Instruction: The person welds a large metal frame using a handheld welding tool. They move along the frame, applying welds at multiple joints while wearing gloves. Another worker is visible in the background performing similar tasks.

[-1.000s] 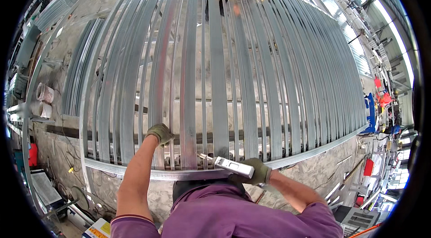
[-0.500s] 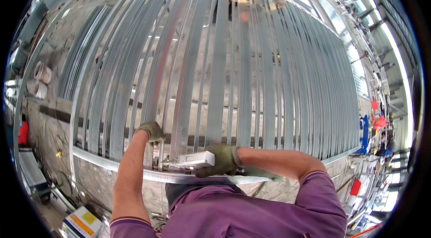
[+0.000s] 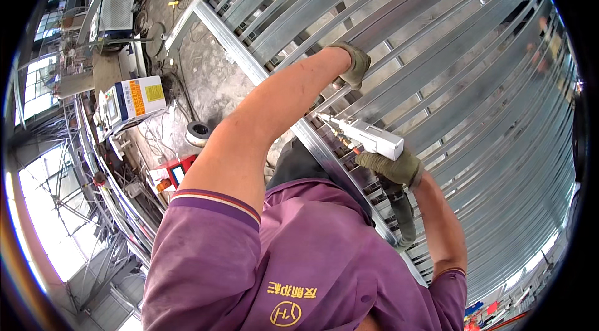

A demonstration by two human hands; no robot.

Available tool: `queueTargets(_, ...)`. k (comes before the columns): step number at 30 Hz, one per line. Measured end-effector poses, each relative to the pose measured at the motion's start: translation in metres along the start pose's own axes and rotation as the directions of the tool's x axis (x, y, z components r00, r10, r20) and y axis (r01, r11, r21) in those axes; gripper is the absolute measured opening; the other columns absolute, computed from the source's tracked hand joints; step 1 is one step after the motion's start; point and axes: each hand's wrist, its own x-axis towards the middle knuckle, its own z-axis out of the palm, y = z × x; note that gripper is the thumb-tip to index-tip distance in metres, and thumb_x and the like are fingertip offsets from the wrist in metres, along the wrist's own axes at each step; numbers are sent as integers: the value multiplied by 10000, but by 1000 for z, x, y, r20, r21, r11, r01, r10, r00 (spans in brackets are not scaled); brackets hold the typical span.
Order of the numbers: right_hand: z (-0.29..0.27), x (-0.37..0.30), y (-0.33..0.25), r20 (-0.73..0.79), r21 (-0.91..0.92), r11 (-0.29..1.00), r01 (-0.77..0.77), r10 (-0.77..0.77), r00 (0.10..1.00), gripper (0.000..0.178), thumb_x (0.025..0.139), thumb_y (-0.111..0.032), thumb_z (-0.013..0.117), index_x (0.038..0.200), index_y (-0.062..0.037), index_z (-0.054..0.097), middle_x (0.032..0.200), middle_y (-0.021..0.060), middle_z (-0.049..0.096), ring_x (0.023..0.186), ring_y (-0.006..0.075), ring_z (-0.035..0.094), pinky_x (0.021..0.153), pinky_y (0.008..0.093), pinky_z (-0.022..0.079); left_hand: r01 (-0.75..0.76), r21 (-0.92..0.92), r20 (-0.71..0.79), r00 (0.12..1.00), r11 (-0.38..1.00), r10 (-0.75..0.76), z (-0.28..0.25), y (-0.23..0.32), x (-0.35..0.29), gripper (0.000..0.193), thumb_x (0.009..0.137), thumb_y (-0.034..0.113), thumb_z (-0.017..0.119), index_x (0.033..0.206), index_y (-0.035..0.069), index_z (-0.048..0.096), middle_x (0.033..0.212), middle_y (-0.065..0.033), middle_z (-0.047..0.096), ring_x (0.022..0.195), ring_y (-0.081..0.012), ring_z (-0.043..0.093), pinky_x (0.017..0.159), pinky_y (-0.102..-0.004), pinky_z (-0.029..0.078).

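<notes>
One white handheld tool (image 3: 374,139) sits in the grasp of the right hand (image 3: 394,169), its thin nozzle (image 3: 331,122) angled toward the bar ends just beside the edge rail (image 3: 232,45). The left hand (image 3: 354,66) curls over the grey metal bars (image 3: 437,59) near that nozzle; whether it grips one or merely rests there, I cannot tell. Good handling probably calls for a steady right wrist, an even nozzle angle, left fingers well clear of the tip, and slack in the dark hose (image 3: 404,219) below the tool.

Whether the nozzle tip touches metal is too small to judge. The right index finger is hard to make out, and the left fingertips are partly hidden. Outward, the far bars blur and curve toward the dark rim, which cuts them off.
</notes>
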Motion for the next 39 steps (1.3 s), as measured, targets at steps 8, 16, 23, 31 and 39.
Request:
queueTargets(8, -3, 16, 6, 77, 5, 1000, -4, 4, 997, 503, 983, -306, 891, 1409, -89, 736, 1133, 34, 814, 952, 127, 692, 828, 310, 588, -30, 70, -7, 1000, 997, 30, -7, 11, -8, 311, 970, 253, 761, 1121, -14, 805, 972, -119, 829, 803, -235, 818, 729, -388, 671)
queueTargets(16, 3, 31, 41, 73, -30, 995, 100, -98, 993, 467, 974, -274, 893, 1370, -77, 743, 1146, 60, 815, 989, 145, 722, 880, 332, 605, -13, 5, -7, 1000, 1000, 13, -5, 6, 0, 291, 972, 246, 763, 1116, -4, 799, 993, -130, 811, 798, -247, 821, 685, -401, 666)
queueTargets(23, 7, 31, 39, 74, -16, 1000, 18, -16, 997, 536, 959, -286, 909, 1413, -71, 722, 1213, 84, 816, 1042, 154, 723, 946, 350, 595, -21, 27, 7, 1000, 999, 20, -8, 7, 0, 325, 976, 253, 762, 1154, -17, 792, 1055, -149, 805, 789, -257, 820, 708, -401, 683)
queueTargets(31, 12, 31, 40, 87, -2, 999, -45, 45, 995, 607, 963, -329, 904, 1461, -52, 694, 1313, 108, 802, 1158, 174, 724, 1027, 341, 572, 4, 4, -3, 1000, 1000, -4, -7, 7, 4, 333, 970, 272, 772, 1145, -10, 799, 1043, -158, 810, 782, -254, 816, 703, -398, 683)
queueTargets(39, 13, 34, 52, 93, -17, 999, 31, -29, 995, 602, 963, -350, 897, 1459, -71, 700, 1322, 122, 799, 1179, 188, 739, 1044, 352, 572, 2, 55, 8, 1000, 999, -3, -7, 7, 8, 322, 966, 287, 770, 1074, -15, 802, 975, -135, 803, 755, -243, 804, 678, -385, 667)
